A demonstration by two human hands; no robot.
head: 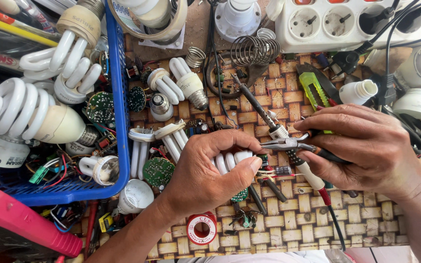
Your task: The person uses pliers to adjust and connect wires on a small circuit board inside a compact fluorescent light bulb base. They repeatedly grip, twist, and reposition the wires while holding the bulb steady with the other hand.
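My left hand [209, 168] grips a white compact fluorescent lamp [230, 160], its tubes showing between thumb and fingers, with a small green circuit board [240, 196] under it. My right hand [361, 146] holds needle-nose pliers [288, 144] whose tips point left at the lamp's base. A soldering iron [269, 124] lies diagonally beneath the pliers, its cord running toward me. A small capacitor with wires [282, 170] lies just below the pliers.
A blue basket [121, 97] at left holds several lamps and boards. Loose lamps [183, 85], metal springs [254, 48], a green utility knife [314, 90], a white power strip [347, 22], a solder reel [201, 228] and a red tool [25, 221] crowd the woven mat.
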